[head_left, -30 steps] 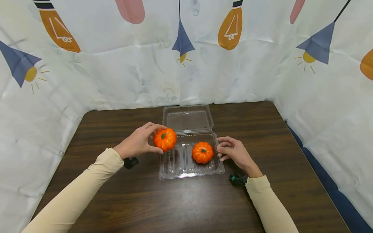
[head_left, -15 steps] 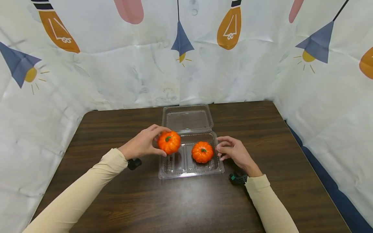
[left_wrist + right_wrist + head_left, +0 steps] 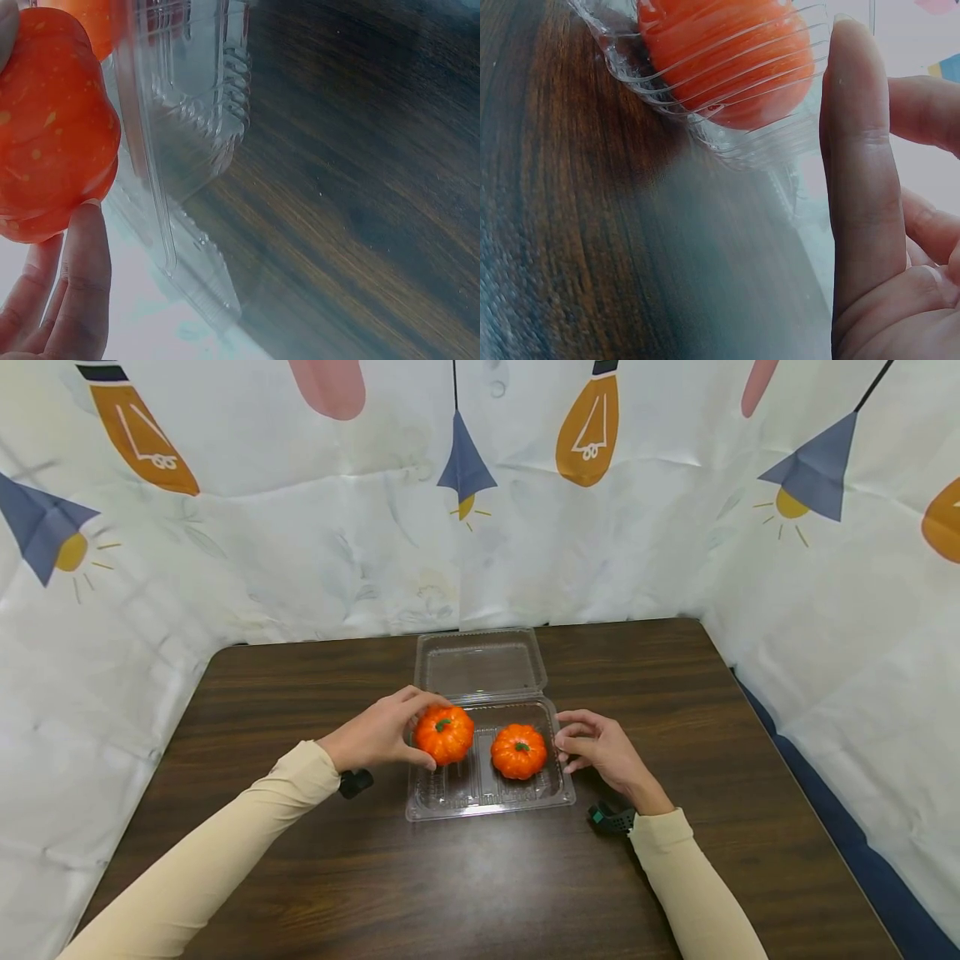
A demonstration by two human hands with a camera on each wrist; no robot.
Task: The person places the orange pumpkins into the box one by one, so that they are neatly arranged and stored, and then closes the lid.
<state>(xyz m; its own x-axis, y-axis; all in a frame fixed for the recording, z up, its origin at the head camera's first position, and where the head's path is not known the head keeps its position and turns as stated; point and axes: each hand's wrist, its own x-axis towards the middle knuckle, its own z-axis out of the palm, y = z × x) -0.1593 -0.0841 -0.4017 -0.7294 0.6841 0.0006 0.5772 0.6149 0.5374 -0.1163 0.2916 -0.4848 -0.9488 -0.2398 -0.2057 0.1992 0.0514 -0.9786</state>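
Note:
My left hand [image 3: 382, 735] grips a small orange toy pumpkin [image 3: 446, 737] with a green stem, thumb and fingers on either side of it. It is over the left half of a clear plastic clamshell container [image 3: 450, 811]. In the left wrist view, this pumpkin [image 3: 52, 127] appears beside the container wall [image 3: 154, 180], with fingertips on its lower side. A second, similar pumpkin [image 3: 519, 752] sits in the right half of the container. At the right rim is my right hand [image 3: 603, 756], its fingertips right at the edge; the thumb looks straight in the right wrist view.
The container's hinged lid [image 3: 480, 664] lies folded back toward the far table edge. Under everything is a dark wood-grain table [image 3: 465, 893]. A white patterned cloth [image 3: 337, 560] hangs behind the table and along both sides.
My left hand has carried its pumpkin rightward and a little toward me, from the container's left edge to over its left half. The right hand and second pumpkin have stayed in place.

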